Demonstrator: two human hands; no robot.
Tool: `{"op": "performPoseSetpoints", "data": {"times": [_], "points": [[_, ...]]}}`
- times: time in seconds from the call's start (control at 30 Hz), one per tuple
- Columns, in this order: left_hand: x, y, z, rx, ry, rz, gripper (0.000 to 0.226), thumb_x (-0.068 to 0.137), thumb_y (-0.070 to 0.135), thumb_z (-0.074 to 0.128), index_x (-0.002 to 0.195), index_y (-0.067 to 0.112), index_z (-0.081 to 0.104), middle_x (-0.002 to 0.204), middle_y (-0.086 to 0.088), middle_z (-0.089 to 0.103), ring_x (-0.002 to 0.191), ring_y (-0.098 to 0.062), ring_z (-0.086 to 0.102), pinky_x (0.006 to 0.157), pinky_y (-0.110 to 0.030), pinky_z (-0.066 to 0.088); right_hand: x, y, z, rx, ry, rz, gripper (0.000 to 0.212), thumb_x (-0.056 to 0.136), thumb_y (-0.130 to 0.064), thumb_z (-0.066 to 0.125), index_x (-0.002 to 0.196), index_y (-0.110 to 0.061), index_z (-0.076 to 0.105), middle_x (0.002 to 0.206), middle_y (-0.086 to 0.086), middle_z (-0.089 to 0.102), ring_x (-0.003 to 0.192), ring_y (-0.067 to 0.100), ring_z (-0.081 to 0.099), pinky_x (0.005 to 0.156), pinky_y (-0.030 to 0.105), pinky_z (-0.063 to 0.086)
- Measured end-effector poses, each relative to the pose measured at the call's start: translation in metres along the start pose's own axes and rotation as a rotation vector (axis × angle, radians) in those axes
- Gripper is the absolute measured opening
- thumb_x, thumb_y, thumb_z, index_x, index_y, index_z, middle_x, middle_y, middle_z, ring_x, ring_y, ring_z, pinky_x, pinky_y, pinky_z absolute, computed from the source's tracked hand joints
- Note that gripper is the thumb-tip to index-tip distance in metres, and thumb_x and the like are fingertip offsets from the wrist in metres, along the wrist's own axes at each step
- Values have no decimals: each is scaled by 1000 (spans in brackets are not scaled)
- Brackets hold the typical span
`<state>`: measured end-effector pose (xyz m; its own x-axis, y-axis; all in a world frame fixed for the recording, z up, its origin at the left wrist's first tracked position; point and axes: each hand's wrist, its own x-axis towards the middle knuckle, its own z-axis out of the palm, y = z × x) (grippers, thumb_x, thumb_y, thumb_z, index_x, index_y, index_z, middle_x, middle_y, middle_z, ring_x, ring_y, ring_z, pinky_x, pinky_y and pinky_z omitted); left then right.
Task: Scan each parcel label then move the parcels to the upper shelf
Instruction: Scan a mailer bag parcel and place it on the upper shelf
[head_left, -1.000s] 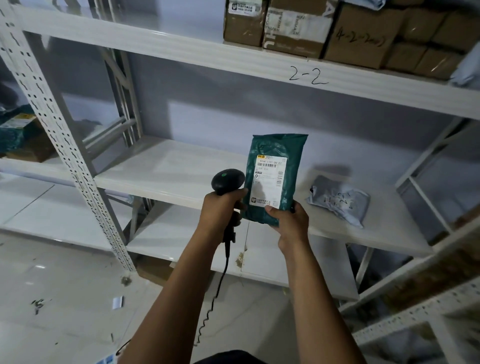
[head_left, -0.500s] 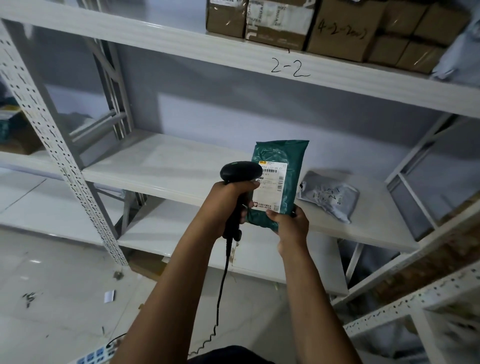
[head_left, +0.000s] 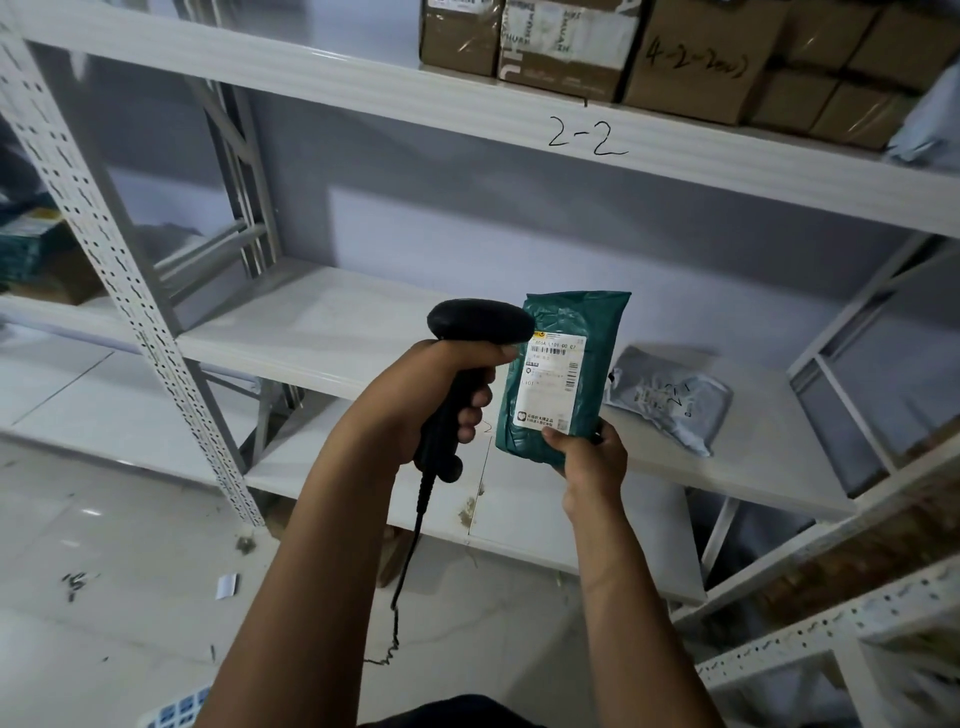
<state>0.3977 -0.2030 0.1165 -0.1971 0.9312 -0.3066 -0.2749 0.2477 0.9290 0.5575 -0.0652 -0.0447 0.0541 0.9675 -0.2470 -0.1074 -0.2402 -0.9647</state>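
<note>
Center frame, left hand (head_left: 431, 395) grips the scanner (head_left: 480, 322) at the label (head_left: 553, 384), right hand (head_left: 592, 462) pinches the parcel (head_left: 589, 322), so mid-scan, next probably a lift to the upper shelf (head_left: 363, 78).

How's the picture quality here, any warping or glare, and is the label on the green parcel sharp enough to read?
Head view: dim, bluish light, no strong glare; wide-angle distortion leans the shelf post at the left edge; the label on the green parcel shows its barcode, but the small print is too fine to read.
</note>
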Motion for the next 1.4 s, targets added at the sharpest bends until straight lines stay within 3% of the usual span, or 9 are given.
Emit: {"op": "performPoseSetpoints", "data": {"times": [0.3, 0.47, 0.73, 1.17, 1.4], "points": [[-7, 11, -20, 51, 16, -49, 33, 89, 32, 72, 72, 14, 50, 59, -2, 41, 48, -17, 36, 49, -27, 32, 5, 0, 2, -15, 5, -33, 54, 71, 5, 86, 118, -15, 70, 113, 0, 75, 106, 23, 71, 88, 43, 62], [-8, 6, -22, 85, -44, -107, 31, 90, 30, 70, 71, 14, 51, 57, -1, 39, 46, -16, 35, 47, -26, 33, 5, 2, 10, -53, -2, -29, 54, 69, 2, 88, 116, -18, 70, 114, 0, 75, 107, 27, 70, 92, 50, 61], [-9, 8, -28, 85, -12, -92, 32, 90, 33, 70, 71, 13, 53, 57, -4, 44, 47, -17, 40, 48, -26, 37, 5, 2, 17, -54, -15, -46, 50, 70, 6, 87, 109, -20, 69, 112, 2, 74, 104, 28, 70, 91, 50, 61], [-5, 11, -31, 99, -7, -95, 35, 90, 35, 71, 69, 14, 51, 56, -3, 43, 47, -17, 40, 48, -26, 36, 6, -2, 20, -34, -12, -31, 52, 71, 7, 86, 116, -15, 70, 114, 4, 75, 105, 29, 70, 89, 49, 62], [-2, 7, -34, 137, 65, -84, 34, 89, 34, 72, 71, 11, 54, 59, -6, 46, 48, -18, 42, 50, -28, 38, 5, 1, 23, -51, -4, -44, 48, 71, 5, 86, 109, -19, 70, 109, 0, 75, 99, 22, 71, 88, 47, 62]]}}
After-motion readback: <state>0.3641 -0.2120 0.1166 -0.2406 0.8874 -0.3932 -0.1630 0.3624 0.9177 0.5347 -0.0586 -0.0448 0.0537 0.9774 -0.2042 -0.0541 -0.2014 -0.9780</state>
